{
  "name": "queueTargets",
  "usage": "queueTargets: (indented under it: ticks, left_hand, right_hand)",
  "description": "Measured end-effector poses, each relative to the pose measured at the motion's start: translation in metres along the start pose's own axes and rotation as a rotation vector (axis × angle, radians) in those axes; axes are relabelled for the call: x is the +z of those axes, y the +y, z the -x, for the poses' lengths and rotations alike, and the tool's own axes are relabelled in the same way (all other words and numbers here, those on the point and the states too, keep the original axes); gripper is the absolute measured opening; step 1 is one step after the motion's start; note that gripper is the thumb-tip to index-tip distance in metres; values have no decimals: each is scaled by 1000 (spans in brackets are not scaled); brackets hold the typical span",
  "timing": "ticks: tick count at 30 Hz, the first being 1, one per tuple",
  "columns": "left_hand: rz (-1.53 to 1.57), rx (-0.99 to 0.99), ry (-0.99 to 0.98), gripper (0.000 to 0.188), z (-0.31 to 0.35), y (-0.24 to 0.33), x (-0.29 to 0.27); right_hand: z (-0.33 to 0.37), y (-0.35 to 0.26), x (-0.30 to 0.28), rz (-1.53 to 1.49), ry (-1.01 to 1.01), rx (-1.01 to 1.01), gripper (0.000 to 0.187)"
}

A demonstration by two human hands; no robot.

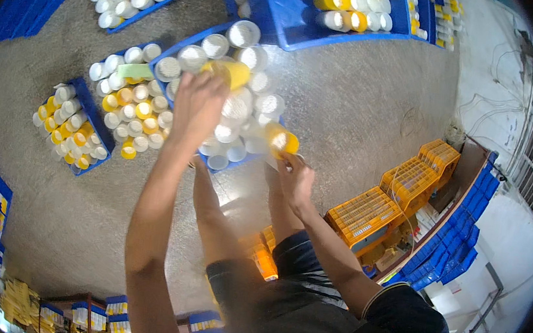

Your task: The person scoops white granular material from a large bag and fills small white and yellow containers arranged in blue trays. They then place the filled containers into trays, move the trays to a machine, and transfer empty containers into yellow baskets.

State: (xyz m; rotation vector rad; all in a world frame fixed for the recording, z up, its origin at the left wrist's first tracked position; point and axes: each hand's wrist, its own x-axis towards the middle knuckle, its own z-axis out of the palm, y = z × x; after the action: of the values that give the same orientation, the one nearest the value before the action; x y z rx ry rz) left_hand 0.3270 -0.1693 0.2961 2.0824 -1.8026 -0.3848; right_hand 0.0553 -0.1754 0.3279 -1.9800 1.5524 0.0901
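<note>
In front of me a blue crate (pixel 163 58) holds several white cup-like cylinders (pixel 215 46) with round ends up. Over its middle, my left hand (pixel 200 102) is closed on a yellow cup-like cylinder (pixel 236 75), lying nearly sideways; motion blurs it and the fingers partly hide it. My right hand (pixel 296 179), at the crate's near right corner, grips the lower edge of a second yellow cylinder (pixel 290 144) with a whitish end, between thumb and fingers. That cylinder is tilted and smeared by motion.
Left of the crate stand stacked white and yellow cylinders (pixel 128 111), and another blue crate (pixel 93 111) of them. A large blue bin (pixel 287 32) is at the back. Orange crates (pixel 365 219) line the right, beside stacked blue trays (pixel 451 235). My legs straddle an orange object (pixel 264 260).
</note>
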Motion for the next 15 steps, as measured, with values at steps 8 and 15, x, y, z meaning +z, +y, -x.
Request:
queueTargets:
  ticks: [8, 15]
  left_hand:
    - [-138, 7, 14, 11, -59, -30, 14]
    - [-156, -43, 15, 4, -44, -29, 19]
  right_hand:
    - [-44, -7, 53, -51, -64, -135, 17]
    - [-84, -22, 86, -109, -19, -203, 20]
